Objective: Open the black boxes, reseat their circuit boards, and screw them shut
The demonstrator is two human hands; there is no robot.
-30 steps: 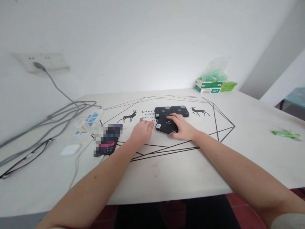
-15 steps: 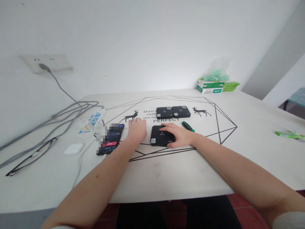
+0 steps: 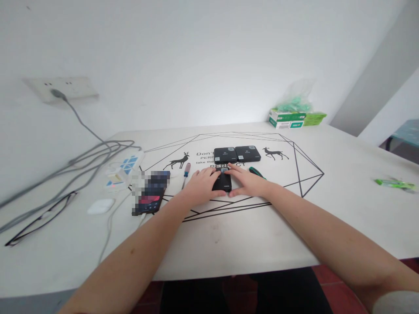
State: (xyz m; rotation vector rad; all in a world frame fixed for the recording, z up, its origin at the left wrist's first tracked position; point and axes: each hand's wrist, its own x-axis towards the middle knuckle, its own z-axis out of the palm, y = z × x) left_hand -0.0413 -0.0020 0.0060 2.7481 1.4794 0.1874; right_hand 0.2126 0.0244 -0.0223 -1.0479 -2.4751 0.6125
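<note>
So, at the bottom of the frame both bare forearms reach out over the white desk (image 3: 229, 248), which has a black line drawing with deer printed on it. Around the middle of the frame the left hand (image 3: 200, 186) and right hand (image 3: 249, 183) meet on a small black box (image 3: 222, 183) lying flat on the desk. Each grip is narrow, with the fingers laid on the box's side edges, so it's held between the two hands.

Just left of the left hand there's a red-handled screwdriver (image 3: 186, 173), and a green-handled screwdriver (image 3: 257, 172) pokes out behind the right hand. Further left are a phone (image 3: 149, 194) (screen blurred), a white earbud case (image 3: 101, 206), a power strip (image 3: 123, 170) and some glasses (image 3: 39, 213) among grey cables.

Right behind the hands, two more black boxes (image 3: 237, 154) sit side by side, touching. At the far right corner of the desk is a green carton (image 3: 291, 119), and in the upper left a wall socket (image 3: 62, 88).
</note>
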